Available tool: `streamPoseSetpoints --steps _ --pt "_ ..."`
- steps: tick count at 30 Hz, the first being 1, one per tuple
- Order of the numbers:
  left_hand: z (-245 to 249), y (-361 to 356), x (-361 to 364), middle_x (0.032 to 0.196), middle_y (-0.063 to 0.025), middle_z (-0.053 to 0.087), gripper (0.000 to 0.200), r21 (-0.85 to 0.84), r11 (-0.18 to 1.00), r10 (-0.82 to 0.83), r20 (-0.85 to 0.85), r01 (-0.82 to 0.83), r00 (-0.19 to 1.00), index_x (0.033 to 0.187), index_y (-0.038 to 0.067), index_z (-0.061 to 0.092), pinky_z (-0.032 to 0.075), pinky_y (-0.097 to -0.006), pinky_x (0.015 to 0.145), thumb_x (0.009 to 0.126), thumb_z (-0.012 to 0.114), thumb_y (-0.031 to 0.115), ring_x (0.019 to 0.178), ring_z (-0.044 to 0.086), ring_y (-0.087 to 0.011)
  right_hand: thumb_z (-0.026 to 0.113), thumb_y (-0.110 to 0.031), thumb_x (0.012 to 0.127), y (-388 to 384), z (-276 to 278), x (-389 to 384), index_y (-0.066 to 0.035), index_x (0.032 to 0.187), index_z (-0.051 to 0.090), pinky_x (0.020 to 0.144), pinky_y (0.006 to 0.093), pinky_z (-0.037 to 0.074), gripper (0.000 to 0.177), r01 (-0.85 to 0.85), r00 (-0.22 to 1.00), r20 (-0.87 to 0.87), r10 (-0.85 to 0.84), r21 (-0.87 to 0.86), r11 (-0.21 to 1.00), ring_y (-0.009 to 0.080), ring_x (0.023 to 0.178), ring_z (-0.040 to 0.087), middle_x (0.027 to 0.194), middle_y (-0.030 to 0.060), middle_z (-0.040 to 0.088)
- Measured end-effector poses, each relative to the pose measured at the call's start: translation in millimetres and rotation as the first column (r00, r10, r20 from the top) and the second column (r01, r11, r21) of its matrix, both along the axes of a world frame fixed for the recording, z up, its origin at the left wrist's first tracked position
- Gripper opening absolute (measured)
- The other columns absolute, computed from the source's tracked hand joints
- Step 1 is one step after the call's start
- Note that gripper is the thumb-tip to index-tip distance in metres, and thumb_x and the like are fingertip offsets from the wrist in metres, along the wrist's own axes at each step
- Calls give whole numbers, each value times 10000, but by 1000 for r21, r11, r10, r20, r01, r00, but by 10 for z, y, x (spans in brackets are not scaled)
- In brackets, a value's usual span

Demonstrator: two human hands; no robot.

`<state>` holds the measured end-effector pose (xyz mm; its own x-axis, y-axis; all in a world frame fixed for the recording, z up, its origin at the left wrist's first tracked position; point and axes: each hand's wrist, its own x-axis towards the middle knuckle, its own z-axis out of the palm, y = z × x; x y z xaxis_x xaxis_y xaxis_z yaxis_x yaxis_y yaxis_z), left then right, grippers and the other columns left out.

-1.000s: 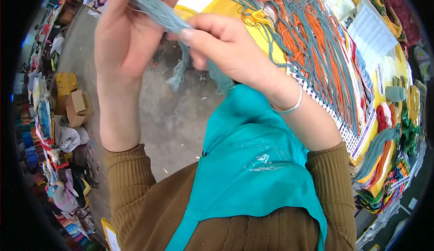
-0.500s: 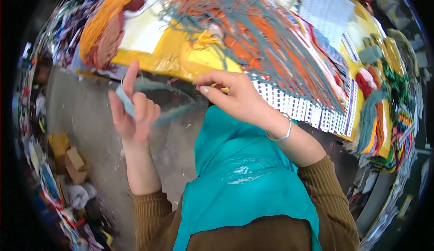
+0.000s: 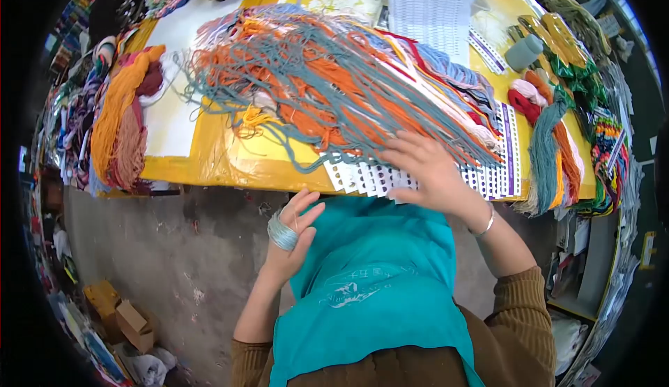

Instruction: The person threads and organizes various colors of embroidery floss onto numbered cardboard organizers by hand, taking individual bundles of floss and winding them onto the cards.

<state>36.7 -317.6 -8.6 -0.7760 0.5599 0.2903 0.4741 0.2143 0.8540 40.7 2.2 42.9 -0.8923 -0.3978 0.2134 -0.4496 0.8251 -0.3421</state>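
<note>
Pale blue thread (image 3: 281, 234) is wound in a band around the fingers of my left hand (image 3: 296, 240), which is raised in front of the table edge. Its fingers are partly bent, and a thin strand shows between them. My right hand (image 3: 428, 174) lies with fingers spread over a row of white cards with punched holes (image 3: 369, 181), its fingertips by the hanging strands. From these cards a thick spread of grey-teal and orange yarn strands (image 3: 327, 87) fans back across the table. Whether my right fingers touch a single strand cannot be made out.
A printed sheet (image 3: 428, 14) lies at the back of the yellow-covered table (image 3: 237, 167). Orange and brown yarn hanks (image 3: 118, 122) hang at the left. At the right stand a grey-teal thread spool (image 3: 524, 52) and more hanks (image 3: 547, 143). Cardboard boxes (image 3: 132, 324) sit on the floor.
The loose loop of pale blue thread now lies wound around my left fingers. My left hand has moved right; my right hand has moved right, onto the cards, and opened. The view has shifted.
</note>
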Motion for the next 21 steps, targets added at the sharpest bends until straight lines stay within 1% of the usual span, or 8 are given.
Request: streamPoseSetpoints --steps 3,4,5,6,7,8,12,21 --pt "-33 183 -102 1260 -133 595 308 -85 994 67 -73 -73 995 1196 8 627 378 -418 1052 921 495 50 1261 507 -322 721 -178 795 430 49 -259 -50 1086 669 814 350 517 322 313 938 -47 -345 -315 896 286 957 657 988 116 688" --pt "-53 221 -147 1240 -138 606 304 -40 994 104 -48 -106 993 1190 5 628 384 -417 1045 923 490 50 1249 518 -322 690 -167 820 608 169 -396 -39 1093 673 779 340 508 302 564 826 226 -517 -355 746 239 860 657 955 123 694" --pt "-99 246 -190 1220 -142 616 300 4 990 140 -20 -140 990 1183 1 628 391 -416 1037 924 485 50 1238 529 -321 687 -189 833 973 -35 -627 -44 1101 682 737 315 499 305 505 838 31 -544 -421 754 168 752 633 930 110 700" --pt "-142 278 -225 1199 -147 627 297 47 983 176 11 -176 984 1177 -2 629 398 -415 1030 926 479 49 1226 540 -320 678 -204 845 1312 -115 -860 -29 1076 692 707 298 500 290 665 726 149 -671 -402 630 145 680 621 933 103 701" --pt "-173 317 -245 1149 -158 646 288 75 969 234 28 -236 972 1151 -7 639 412 -404 1011 935 458 51 1172 572 -312 672 -206 853 1509 -115 -1033 -4 1091 678 674 281 499 312 680 689 244 -683 -545 491 147 675 643 928 109 700" --pt "-183 342 -261 1149 -157 645 286 68 963 255 73 -260 964 1142 -10 642 414 -399 1007 939 453 56 1159 576 -305 658 -195 864 1737 -214 -1231 29 1105 657 631 281 497 329 638 681 159 -715 -609 472 151 717 677 923 107 701" --pt "-207 392 -316 1128 -152 640 280 50 940 321 204 -338 925 1103 -32 650 439 -351 954 957 433 69 1075 592 -251 682 -171 841 2212 -327 -1808 62 1132 626 594 298 500 377 685 582 292 -759 -680 263 183 735 706 1011 139 680" --pt "-203 438 -368 1110 -110 639 280 6 923 373 228 -384 900 1111 -26 637 445 -285 834 993 429 120 987 580 -172 705 -187 850 2564 -548 -2246 5 1175 608 452 213 351 390 700 620 427 -658 -681 217 97 597 558 832 38 634"
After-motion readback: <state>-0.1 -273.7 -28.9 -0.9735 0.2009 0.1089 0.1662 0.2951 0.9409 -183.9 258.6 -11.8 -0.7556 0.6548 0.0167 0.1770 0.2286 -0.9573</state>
